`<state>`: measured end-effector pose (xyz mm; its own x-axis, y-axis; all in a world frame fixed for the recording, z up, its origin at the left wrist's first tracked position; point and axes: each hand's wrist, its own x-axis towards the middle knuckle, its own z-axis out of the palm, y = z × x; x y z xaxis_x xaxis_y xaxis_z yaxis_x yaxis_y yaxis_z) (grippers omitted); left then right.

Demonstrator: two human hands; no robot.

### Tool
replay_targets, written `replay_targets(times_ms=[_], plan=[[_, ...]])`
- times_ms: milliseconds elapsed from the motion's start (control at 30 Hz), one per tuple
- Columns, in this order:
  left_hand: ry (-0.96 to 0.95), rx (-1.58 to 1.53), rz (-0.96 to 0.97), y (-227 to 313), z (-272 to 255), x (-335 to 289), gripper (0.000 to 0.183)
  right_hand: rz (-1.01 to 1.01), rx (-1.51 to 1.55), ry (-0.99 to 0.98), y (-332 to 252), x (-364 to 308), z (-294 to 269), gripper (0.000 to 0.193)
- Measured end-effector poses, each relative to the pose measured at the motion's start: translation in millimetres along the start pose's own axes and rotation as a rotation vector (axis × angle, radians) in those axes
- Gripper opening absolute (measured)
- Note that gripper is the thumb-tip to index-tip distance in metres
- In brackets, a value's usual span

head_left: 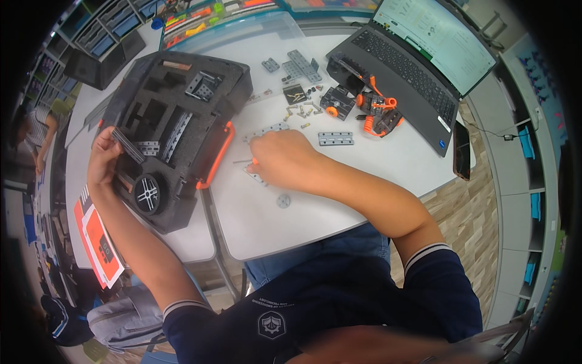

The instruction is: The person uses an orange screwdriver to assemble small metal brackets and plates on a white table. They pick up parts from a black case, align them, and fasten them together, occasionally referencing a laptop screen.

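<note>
My left hand (104,161) is closed around a long grey metal beam (128,145), held over the left end of a black foam-lined case (136,79). Near it in the case are a black wheel (147,193) with a light hub and a perforated metal channel (177,136). My right hand (285,159) is closed on a driver with an orange part and a thin metal shaft (241,162) pointing left. The driver's handle is mostly hidden by the fingers. Perforated grey strips (267,130) lie partly beneath this hand. A round grey disc (283,201) rests nearer to me.
Loose screws (303,111), a flat perforated bar (336,139) and black-and-orange electronic parts (379,106) lie on the white table (327,194). An open laptop (406,67) and a phone (462,150) sit at right. The case has an orange handle (216,159). Another person (39,136) is at far left.
</note>
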<state>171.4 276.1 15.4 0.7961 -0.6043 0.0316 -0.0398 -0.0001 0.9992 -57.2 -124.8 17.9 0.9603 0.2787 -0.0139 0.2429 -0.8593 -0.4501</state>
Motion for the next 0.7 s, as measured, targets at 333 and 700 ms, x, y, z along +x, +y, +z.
replay_targets(times_ms=[333, 700], plan=[[0.022, 0.029, 0.014, 9, 14, -1, 0.033, 0.026, 0.055, 0.077, 2, 2, -1, 0.028], [0.025, 0.044, 0.004, 13, 22, -3, 0.032, 0.187, 0.064, 0.512, 55, 13, -48, 0.033]])
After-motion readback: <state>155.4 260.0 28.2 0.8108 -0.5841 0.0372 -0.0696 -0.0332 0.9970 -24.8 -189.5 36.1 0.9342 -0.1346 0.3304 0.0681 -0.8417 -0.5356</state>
